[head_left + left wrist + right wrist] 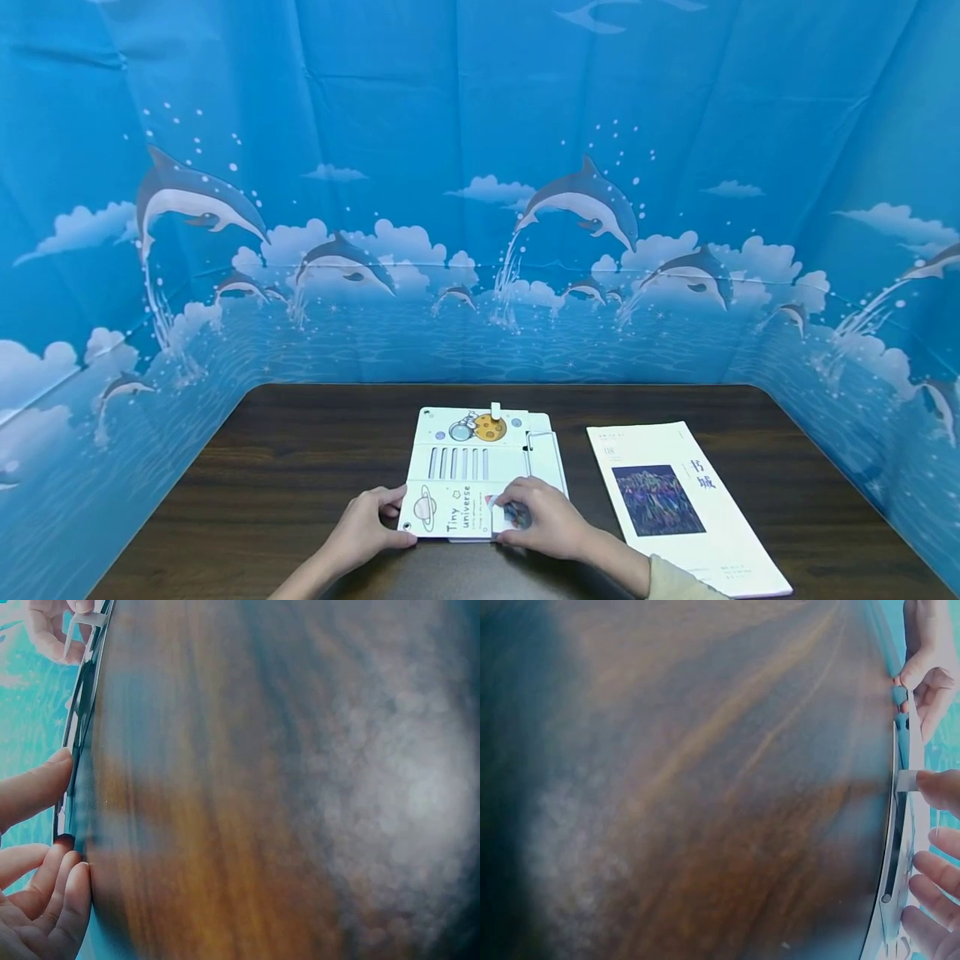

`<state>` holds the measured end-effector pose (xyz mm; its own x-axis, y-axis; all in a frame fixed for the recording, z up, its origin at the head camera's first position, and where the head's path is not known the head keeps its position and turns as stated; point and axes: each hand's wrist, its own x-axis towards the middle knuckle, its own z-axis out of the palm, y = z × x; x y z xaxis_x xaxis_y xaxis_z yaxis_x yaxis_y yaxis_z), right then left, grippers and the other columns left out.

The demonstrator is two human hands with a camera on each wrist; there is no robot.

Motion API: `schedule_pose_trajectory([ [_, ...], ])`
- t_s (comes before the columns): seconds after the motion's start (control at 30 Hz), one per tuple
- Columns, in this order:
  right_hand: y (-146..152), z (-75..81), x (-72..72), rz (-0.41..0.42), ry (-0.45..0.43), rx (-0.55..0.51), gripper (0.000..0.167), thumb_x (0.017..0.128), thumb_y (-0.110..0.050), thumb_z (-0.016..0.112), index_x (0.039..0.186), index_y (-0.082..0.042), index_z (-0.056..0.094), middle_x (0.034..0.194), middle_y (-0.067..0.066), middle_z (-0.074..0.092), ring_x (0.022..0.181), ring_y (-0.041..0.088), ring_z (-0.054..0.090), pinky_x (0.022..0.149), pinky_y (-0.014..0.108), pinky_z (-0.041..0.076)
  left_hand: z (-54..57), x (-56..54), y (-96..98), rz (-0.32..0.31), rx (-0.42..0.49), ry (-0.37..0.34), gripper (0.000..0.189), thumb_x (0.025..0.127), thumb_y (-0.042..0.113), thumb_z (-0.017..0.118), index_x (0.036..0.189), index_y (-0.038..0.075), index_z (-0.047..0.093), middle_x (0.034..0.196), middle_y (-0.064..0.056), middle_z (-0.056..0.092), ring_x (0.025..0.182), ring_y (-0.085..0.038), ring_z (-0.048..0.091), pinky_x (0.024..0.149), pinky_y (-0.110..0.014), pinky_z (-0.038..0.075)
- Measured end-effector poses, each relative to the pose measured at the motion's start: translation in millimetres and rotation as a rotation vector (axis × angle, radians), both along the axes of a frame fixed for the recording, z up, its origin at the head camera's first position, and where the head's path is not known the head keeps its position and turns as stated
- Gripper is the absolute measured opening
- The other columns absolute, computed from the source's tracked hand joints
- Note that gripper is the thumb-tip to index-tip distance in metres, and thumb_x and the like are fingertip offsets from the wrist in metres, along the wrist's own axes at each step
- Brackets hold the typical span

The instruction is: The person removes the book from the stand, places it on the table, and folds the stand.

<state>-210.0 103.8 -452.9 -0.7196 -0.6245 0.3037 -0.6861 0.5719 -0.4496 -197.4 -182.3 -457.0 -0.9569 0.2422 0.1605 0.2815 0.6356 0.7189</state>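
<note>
An unfolded white folding case (459, 475) lies on the table in the head view, printed with "Tiny universe", planets and an astronaut, with slots across its middle. My left hand (367, 518) grips its near left corner, thumb on top and fingers under the edge. In the left wrist view the case shows edge-on as a thin strip (79, 724). My right hand (547, 518) is at the near right part of the case, thumb and fingertips pinching a small white tab (907, 781) at its near edge. A dark picture patch (517, 515) shows partly under those fingers.
A white book (720, 525) with a dark square picture on its cover lies to the right of the case. The dark wooden table (300, 450) has a blue dolphin-print curtain (420, 333) around its back and sides.
</note>
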Motion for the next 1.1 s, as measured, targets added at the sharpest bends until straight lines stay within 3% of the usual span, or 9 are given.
schedule_pose_trajectory([
  [0.47,0.0,-0.3,-0.8,-0.003,-0.005,-0.026,0.03,0.074,-0.03,0.073,0.097,-0.012,0.067,0.094,-0.006,0.063,0.087,0.006,0.054,0.078,0.024,0.045,-1.2,-0.7,-0.2,-0.002,-0.003,0.043,0.068,0.054,0.014,0.085,0.11,-0.013,0.058,0.084,0.0,0.061,0.072,-0.009,0.054,0.062,-0.021,0.046],
  [0.63,0.3,7.4,-5.1,0.026,-0.135,-0.055,0.031,0.073,-0.027,0.074,0.096,-0.007,0.067,0.09,-0.003,0.064,0.083,0.006,0.055,0.073,0.022,0.046,0.5,2.0,0.0,0.005,0.003,0.004,0.068,0.054,0.014,0.085,0.112,-0.012,0.058,0.088,-0.001,0.062,0.074,-0.01,0.054,0.063,-0.021,0.046],
  [0.77,1.3,15.9,-18.3,0.023,-0.253,-0.068,0.035,0.074,-0.026,0.073,0.099,-0.001,0.066,0.09,0.002,0.065,0.081,0.009,0.057,0.073,0.024,0.048,2.2,3.3,0.0,0.006,0.009,-0.012,0.069,0.054,0.014,0.085,0.112,-0.011,0.058,0.089,-0.002,0.062,0.075,-0.012,0.054,0.064,-0.021,0.046],
  [0.9,2.3,18.6,-41.7,-0.025,-0.278,-0.095,0.038,0.076,-0.025,0.071,0.103,0.001,0.065,0.095,0.007,0.065,0.084,0.016,0.059,0.075,0.029,0.049,2.1,2.4,-0.3,0.007,0.007,-0.006,0.068,0.054,0.014,0.085,0.111,-0.012,0.058,0.09,-0.003,0.063,0.074,-0.012,0.055,0.063,-0.02,0.046],
  [1.1,5.5,10.7,-80.6,-0.157,-0.276,-0.179,0.039,0.077,-0.019,0.071,0.107,0.004,0.062,0.099,0.011,0.064,0.088,0.022,0.059,0.076,0.033,0.05,3.2,1.9,-0.1,-0.001,0.003,-0.018,0.069,0.055,0.015,0.085,0.111,-0.012,0.058,0.089,-0.003,0.062,0.075,-0.013,0.055,0.063,-0.021,0.046],
])
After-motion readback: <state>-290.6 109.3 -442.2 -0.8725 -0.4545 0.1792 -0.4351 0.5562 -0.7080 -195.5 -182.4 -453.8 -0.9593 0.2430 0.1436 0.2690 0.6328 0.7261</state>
